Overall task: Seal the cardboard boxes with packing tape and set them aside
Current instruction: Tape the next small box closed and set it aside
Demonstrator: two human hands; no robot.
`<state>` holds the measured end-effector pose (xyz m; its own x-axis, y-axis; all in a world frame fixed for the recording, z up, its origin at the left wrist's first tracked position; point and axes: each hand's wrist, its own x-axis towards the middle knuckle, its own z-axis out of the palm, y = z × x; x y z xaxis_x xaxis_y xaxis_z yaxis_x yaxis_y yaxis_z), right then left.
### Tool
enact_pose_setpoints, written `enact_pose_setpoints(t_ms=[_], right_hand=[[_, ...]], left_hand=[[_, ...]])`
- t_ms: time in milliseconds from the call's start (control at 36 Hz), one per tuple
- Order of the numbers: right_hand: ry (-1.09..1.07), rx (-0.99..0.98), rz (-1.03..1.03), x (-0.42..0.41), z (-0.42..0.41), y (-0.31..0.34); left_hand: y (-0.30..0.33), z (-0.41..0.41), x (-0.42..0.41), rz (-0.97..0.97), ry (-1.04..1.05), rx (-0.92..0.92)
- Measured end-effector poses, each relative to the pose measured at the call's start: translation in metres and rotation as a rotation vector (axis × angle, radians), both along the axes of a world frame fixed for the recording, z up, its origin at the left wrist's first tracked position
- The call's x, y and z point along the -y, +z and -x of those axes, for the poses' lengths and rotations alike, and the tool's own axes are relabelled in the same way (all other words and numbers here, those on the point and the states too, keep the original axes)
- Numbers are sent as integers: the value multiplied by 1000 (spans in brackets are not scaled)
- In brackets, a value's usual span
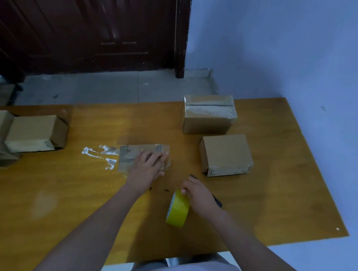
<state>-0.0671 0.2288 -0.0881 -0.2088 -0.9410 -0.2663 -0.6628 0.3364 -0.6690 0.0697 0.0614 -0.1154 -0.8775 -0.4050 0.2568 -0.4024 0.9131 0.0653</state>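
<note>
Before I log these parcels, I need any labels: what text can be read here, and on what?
No text is legible.
Box under the left hand: dark print, blurred.
Near right box: front-edge print, too small.
Left box: edge print, blurred.
Tape roll: rim marks, unreadable.

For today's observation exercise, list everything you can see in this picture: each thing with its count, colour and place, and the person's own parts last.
box under the hand: one, brown, table centre, clear tape trailing off its left end.
boxes on the right: two, brown, right side of table, one behind the other; the far one taped on top.
flattened boxes: a pile, brown, far left.
tape roll: one, yellow, on edge near front.
table: one, orange-brown wood.
door: one, dark brown, behind.
wall: blue, right.
hands: left hand pressing the centre box; right hand holding the tape roll.
</note>
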Motion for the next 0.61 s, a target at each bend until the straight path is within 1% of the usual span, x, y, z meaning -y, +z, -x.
enact_pose_setpoints(t_ms=[83,222,278,333,361,417,472,556,611], right_hand=[[13,-13,-21,1,-2,2],[2,-3,-2,0,-3,0],[1,1,2,1,-3,0],[2,-3,-11,1,-3,1],[1,-3,-16,1,-4,2],[-1,-1,-26,0,-4,3],[-6,0,-40,-1,-3,3],[-17,-17,-56,-1,-2,3],[-34,-16,-58,-1,-1,2]], left_hand=[[7,3,-4,-74,17,5],[16,-1,-2,-211,31,91],[23,-2,-5,-327,103,65],[32,4,-10,-474,236,-11],[35,10,-11,-505,299,-43],[40,22,-12,-476,403,0],[43,33,-10,-427,476,116],[43,45,-4,-405,523,284],[41,51,0,-409,543,324]])
